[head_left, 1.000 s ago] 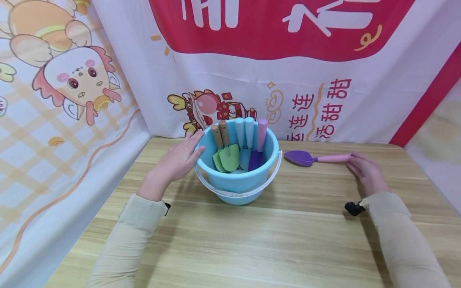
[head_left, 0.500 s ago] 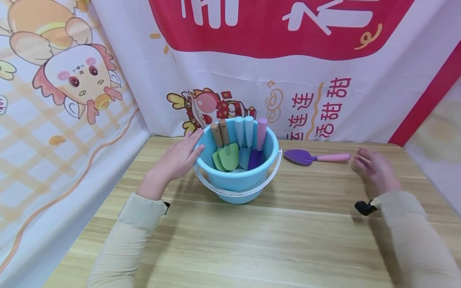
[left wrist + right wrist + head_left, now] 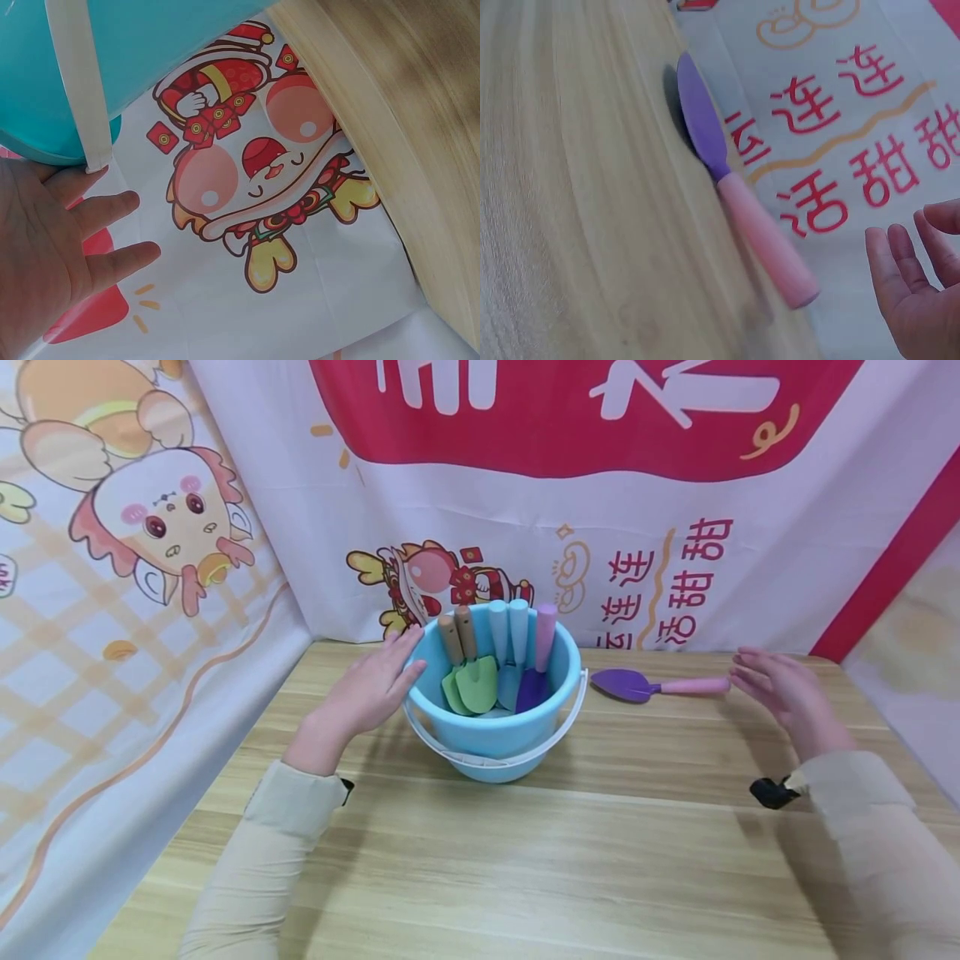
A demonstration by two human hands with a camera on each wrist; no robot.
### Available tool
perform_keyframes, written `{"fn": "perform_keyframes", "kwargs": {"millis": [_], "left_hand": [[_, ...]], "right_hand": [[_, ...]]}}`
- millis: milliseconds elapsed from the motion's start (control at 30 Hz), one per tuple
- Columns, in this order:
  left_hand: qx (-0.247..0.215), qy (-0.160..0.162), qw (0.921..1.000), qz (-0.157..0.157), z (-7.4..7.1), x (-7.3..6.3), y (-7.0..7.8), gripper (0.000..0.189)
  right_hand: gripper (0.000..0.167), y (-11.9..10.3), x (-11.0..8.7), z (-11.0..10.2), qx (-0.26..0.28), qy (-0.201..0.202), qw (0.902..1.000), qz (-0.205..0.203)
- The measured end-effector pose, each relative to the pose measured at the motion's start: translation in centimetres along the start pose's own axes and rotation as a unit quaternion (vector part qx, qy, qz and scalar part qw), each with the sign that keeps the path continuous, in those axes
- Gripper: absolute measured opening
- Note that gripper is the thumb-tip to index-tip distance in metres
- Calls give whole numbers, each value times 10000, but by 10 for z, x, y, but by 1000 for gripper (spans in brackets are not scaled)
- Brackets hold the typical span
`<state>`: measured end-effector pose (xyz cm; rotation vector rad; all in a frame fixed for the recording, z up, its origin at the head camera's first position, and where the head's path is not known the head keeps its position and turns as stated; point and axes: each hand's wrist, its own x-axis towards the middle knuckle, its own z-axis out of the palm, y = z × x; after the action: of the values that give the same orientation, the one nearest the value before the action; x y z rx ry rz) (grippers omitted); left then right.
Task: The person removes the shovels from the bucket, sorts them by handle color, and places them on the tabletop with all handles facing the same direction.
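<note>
A light blue bucket (image 3: 487, 739) with a white handle stands upright on the wooden table. Inside lean two green trowels (image 3: 477, 683) with brown handles, two with light blue handles (image 3: 519, 631), and a purple one with a pink handle (image 3: 546, 639). My left hand (image 3: 367, 685) rests at the bucket's left rim, fingers extended and holding nothing. On the table to the right lies another purple trowel (image 3: 626, 685), its pink handle (image 3: 769, 244) toward my right hand (image 3: 783, 693). That hand is beside the handle's end, fingers apart from it and empty.
A white cloth backdrop (image 3: 300, 527) with red print and cartoon figures hangs behind the table and along both sides. The wooden table top (image 3: 525, 868) extends in front of the bucket. Beige sleeves (image 3: 255, 860) cover both forearms.
My right hand has let go of the pink-handled trowel and drawn off to the right. The trowel stays on the table, and my left hand has kept its place at the bucket.
</note>
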<state>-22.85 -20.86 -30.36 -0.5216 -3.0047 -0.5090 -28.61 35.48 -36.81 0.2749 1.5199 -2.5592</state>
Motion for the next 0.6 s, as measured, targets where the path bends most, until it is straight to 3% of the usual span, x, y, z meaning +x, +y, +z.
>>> {"fn": "perform_keyframes", "kwargs": {"millis": [133,333,500,600], "left_hand": [[-3,-19,10000,7,0,1,-1,71],[-18,-13,10000,25,0,1,-2,70],[-9,-21,10000,21,-1,1,-2,71],[13,-35,10000,14,-1,1,-2,71]], "right_hand": [[20,-3,-3,12,-256,-187,9993,-209],[13,-3,-11,30,-1066,-525,9922,-381],[12,-3,-18,44,-1781,-896,9777,-655],[12,-4,-23,55,-2421,-1011,9618,-784]]}}
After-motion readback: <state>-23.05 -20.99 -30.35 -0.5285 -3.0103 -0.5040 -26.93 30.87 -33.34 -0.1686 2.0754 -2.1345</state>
